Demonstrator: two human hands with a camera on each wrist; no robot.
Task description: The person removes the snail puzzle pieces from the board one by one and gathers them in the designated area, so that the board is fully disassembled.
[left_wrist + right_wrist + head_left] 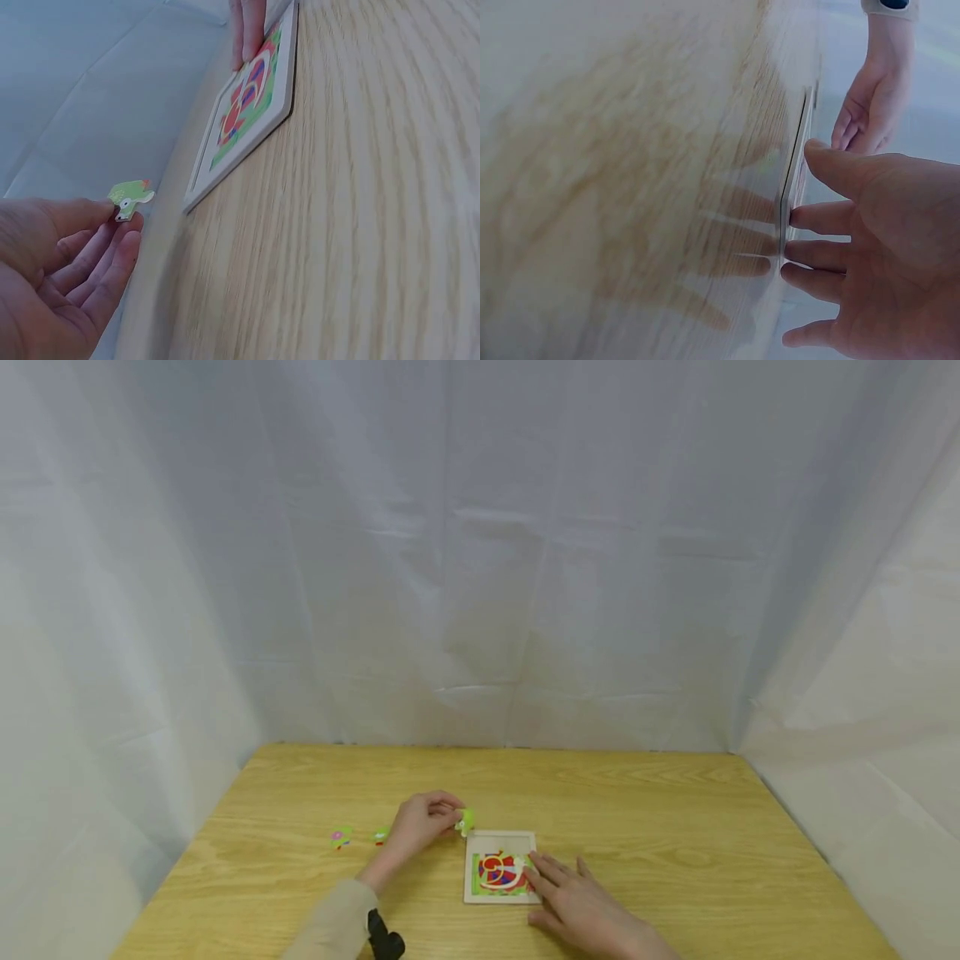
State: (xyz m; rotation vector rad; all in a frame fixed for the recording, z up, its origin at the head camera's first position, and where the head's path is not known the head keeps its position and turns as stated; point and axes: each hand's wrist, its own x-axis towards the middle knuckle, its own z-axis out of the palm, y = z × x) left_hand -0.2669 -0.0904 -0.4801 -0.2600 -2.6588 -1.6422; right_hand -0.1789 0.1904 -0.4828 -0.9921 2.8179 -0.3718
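Observation:
My left hand [424,823] pinches a light green puzzle piece [129,198] with an eye printed on it, between thumb and fingertips. It holds the piece just off the upper left corner of a square puzzle board [501,837] with a pale wooden frame. Red, blue and green pieces with a cream curve fill the lower part of the board; its upper part shows bare wood. My right hand [579,903] lies at the board's right side, fingers extended, with fingertips [793,217] on its edge.
Left of my left hand, a green puzzle piece with a pink spot [341,837] and another green piece [380,837] lie on the wooden table [637,793]. White sheeting [480,568] hangs behind the table and along both sides.

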